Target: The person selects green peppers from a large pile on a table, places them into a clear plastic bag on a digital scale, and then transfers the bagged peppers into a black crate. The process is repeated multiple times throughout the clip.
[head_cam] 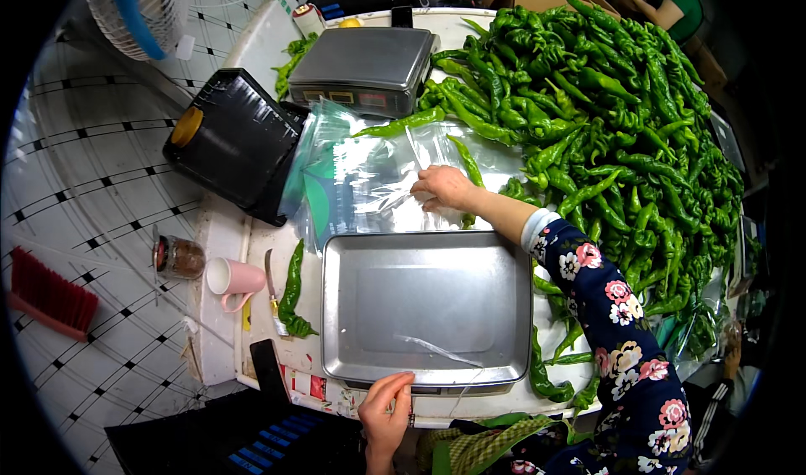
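My right hand (446,188) reaches over a pile of clear plastic bags (378,166) with green print, its fingers bent down onto the plastic. Whether they pinch a bag is hard to tell. Just in front lies a shallow metal tray (428,311), holding only a thin strip of clear plastic (439,351). By the tray's near rim is my left hand (387,409), nothing visible in it, thumb a little apart from the fingers. A large heap of long green peppers (623,141) covers the table's right side. One loose pepper (469,163) lies beside my right hand.
Beyond the bags stands a weighing scale (362,62), with a black container (236,141) to its left. A curved knife (272,286), a single pepper (293,292), a pink mug (236,280) and a glass jar (179,257) sit left of the tray. Other people work around the table.
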A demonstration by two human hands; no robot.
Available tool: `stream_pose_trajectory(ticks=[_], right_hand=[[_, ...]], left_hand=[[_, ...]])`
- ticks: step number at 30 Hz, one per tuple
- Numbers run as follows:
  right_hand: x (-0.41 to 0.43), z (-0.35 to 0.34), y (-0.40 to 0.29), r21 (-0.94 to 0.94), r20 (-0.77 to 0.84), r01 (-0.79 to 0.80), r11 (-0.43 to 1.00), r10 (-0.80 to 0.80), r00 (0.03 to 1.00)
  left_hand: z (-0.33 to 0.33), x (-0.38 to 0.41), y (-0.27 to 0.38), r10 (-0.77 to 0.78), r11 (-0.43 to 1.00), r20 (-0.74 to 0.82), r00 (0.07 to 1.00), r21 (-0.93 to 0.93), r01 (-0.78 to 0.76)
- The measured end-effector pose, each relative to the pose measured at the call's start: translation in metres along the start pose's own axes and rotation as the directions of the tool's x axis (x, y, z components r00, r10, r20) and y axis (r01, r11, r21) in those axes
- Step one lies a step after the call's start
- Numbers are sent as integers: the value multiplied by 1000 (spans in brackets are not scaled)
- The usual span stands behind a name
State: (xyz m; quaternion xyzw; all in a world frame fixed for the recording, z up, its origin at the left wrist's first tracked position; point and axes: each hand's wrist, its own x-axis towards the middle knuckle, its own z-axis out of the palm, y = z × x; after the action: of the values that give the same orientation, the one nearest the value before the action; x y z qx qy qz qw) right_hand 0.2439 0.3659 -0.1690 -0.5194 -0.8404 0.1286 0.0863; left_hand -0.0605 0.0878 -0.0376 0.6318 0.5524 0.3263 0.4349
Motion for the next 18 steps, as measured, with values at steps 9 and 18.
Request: stream_pose_trajectory(ticks=[9, 18], right_hand=[[-4, -37, -15, 271, -496, -24, 962, 161, 853], [-42, -86, -67, 691, -717, 166, 703, 638, 282]], left_hand=[[5, 39, -2, 103, 978, -19, 995, -180, -104], [8, 66, -8, 111, 950, -101, 989, -281, -135]])
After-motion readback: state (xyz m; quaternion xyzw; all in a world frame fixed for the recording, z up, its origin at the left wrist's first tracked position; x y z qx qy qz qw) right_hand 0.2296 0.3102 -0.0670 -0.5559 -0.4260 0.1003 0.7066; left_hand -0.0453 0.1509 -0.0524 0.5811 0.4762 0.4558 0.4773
